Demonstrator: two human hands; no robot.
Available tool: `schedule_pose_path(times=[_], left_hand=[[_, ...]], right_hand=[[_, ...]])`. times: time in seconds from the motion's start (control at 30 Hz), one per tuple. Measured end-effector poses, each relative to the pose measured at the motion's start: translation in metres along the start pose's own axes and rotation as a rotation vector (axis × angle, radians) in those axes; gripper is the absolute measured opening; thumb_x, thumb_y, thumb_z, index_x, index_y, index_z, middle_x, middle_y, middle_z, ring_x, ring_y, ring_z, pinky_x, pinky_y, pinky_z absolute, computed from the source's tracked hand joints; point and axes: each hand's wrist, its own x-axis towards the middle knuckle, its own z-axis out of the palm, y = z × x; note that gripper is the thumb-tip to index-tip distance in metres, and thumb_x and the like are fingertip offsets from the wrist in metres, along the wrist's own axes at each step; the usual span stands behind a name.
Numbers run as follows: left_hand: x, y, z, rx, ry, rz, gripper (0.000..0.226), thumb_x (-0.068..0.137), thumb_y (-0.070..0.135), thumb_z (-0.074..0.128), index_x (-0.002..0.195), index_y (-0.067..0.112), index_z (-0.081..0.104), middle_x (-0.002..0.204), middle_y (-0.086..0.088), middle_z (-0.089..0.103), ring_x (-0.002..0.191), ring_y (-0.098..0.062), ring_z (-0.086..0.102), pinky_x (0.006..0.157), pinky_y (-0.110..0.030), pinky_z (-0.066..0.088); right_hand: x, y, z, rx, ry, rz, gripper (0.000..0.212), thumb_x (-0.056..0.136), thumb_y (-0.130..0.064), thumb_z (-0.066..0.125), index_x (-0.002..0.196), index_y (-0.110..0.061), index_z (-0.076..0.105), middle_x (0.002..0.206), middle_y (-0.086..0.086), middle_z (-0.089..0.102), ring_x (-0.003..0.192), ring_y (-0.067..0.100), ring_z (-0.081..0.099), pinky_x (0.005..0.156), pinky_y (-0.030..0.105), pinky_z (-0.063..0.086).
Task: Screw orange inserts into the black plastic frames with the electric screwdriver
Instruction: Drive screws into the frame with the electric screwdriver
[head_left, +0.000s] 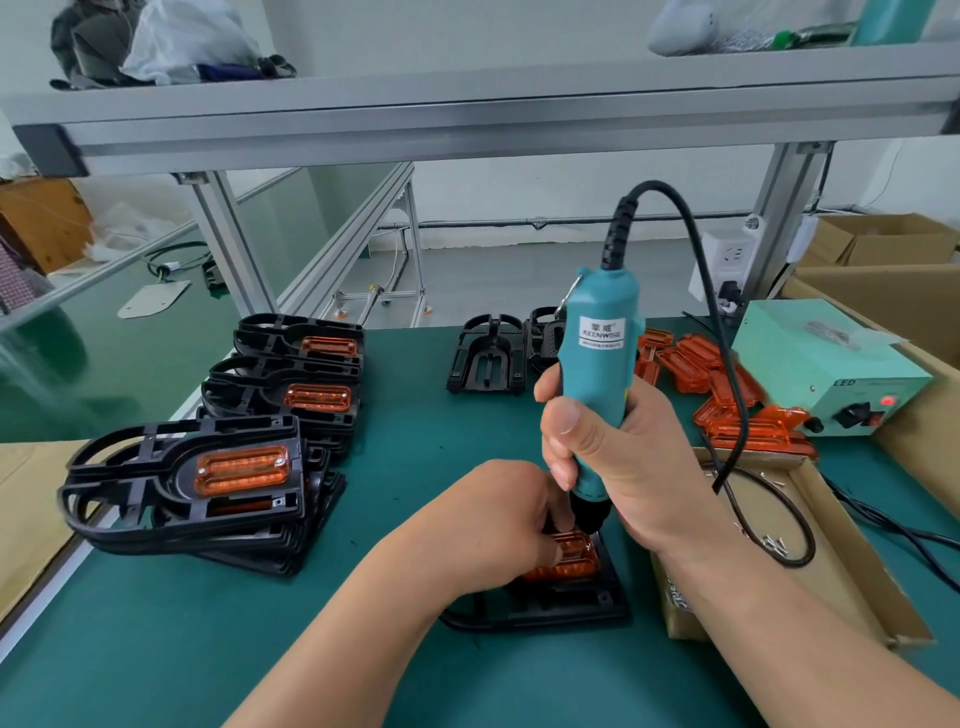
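where the driver is set down: the electric screwdriver (597, 374) is stood nearly upright, its black nose lowered onto the far right part of the orange insert (574, 564).
right hand (618, 462): the teal body is gripped low, with fingers wrapped tight round it and the thumb laid up the front.
left hand (493, 519): the insert is held by curled fingers just beside the nose; the tips are hidden.
black frame (582, 605): laid flat on the green tabletop (405, 415), near centre, with the insert seated in it.
finished stacks (182, 488): frames with inserts fitted are piled at the left.
empty frames (488, 358): laid behind the driver.
loose inserts (727, 395): heaped at the right, beside the pale green power box (826, 374).
screws (774, 543): scattered in the cardboard box (852, 571) by the right wrist.
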Motion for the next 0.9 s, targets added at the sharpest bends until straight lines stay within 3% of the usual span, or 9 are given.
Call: schedule_pose_path(times=[0.1,0.2,0.5,0.9], left_hand=[[0.0002,0.0018,0.0011,0.023,0.009,-0.002,0.006,0.087,0.021,0.075,0.087,0.024,0.070,0.084,0.007,0.064,0.078,-0.011,0.059,0.065,-0.024,0.045],[0.0013,0.0025,0.0034,0.034,0.019,-0.005,0.006,0.088,0.022,0.077,0.093,0.023,0.077,0.091,0.003,0.070,0.086,-0.017,0.065,0.070,-0.027,0.050],[0.0026,0.0056,0.0048,0.104,0.001,-0.020,0.009,0.089,0.025,0.077,0.093,0.018,0.078,0.095,-0.002,0.072,0.091,-0.024,0.067,0.082,-0.042,0.059],[0.0022,0.0086,0.0081,0.190,-0.007,-0.025,0.009,0.093,0.028,0.073,0.099,0.022,0.073,0.105,-0.001,0.069,0.099,-0.025,0.063,0.087,-0.039,0.055]], right_hand=[[-0.0001,0.0017,-0.0034,0.024,0.016,-0.015,0.048,0.083,-0.057,0.085,0.105,-0.017,0.067,0.070,0.002,0.056,0.053,0.023,0.048,0.055,0.032,0.047],[0.0007,0.0020,-0.0058,0.032,0.023,-0.033,0.044,0.087,-0.055,0.083,0.105,-0.019,0.066,0.071,0.002,0.056,0.052,0.023,0.049,0.055,0.030,0.047],[0.0009,0.0033,-0.0079,0.026,0.023,-0.050,0.038,0.090,-0.053,0.082,0.102,-0.019,0.068,0.067,0.008,0.053,0.051,0.025,0.047,0.054,0.030,0.047],[0.0007,0.0012,-0.0073,0.028,0.025,-0.032,0.036,0.090,-0.047,0.084,0.095,-0.017,0.065,0.065,0.015,0.047,0.052,0.028,0.045,0.054,0.032,0.046]])
